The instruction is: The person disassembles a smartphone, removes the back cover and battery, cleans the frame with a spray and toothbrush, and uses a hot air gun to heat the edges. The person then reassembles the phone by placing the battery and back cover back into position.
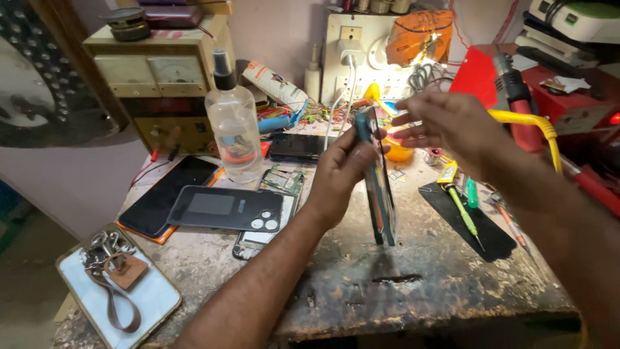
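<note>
Left hand [342, 171] grips a smartphone [378, 178] by its upper edges, standing it on end on the tabletop [400, 284]. Right hand [445, 123] hovers just behind, fingers spread, holding nothing. Judged thin, rigid, glass-fragile and slippery; best held by the side edges

- A single head-worn camera looks down and forward over a scarred workbench [413, 284], close in.
- The left hand [342, 171] sits at frame centre; the right hand [452, 126] is just beyond it, up and to the right.
- Both forearms enter from the bottom edge.
- Past the hands, the view reaches the back wall.
</note>
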`<state>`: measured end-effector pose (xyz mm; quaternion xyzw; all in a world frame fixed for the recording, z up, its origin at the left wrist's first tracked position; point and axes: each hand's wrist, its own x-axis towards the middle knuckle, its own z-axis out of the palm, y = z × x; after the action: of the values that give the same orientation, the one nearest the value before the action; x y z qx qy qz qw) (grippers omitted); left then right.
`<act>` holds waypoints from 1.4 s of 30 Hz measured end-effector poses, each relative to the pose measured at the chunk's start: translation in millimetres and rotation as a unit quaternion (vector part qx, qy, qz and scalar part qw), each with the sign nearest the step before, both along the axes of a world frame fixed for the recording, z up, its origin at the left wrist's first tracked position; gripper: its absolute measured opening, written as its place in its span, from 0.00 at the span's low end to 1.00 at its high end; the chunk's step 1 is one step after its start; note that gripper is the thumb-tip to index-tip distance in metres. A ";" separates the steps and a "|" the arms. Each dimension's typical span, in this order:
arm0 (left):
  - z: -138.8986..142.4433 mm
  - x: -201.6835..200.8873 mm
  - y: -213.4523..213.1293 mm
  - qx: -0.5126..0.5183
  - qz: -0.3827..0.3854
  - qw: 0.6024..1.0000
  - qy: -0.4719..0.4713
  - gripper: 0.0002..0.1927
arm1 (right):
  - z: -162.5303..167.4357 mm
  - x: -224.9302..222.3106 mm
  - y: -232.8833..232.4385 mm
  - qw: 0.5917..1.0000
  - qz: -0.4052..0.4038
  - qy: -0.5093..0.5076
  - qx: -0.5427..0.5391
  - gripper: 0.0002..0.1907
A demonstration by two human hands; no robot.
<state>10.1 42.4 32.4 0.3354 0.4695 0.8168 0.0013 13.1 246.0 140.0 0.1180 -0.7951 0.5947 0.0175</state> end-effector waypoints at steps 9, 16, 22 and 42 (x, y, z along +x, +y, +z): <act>-7.4 -8.4 -7.8 0.138 -0.244 0.948 -0.154 0.43 | -79.4 29.7 -15.1 0.996 -0.001 -0.046 -0.074 0.27; -14.0 -9.6 1.7 0.130 -0.202 0.949 -0.204 0.40 | -90.0 32.4 -20.3 0.993 -0.064 -0.037 -0.089 0.28; -23.2 -11.1 10.3 0.017 -0.029 0.982 -0.187 0.18 | -102.8 26.9 -13.6 0.991 -0.091 -0.077 -0.053 0.25; -28.4 -17.3 15.8 -0.075 0.062 0.979 -0.180 0.23 | -114.2 7.5 3.2 0.984 -0.006 -0.131 -0.121 0.19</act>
<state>-7.2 58.2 4.0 0.1522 0.5418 0.8244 0.0603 20.6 249.1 25.8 0.0316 -0.7132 0.6968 -0.0694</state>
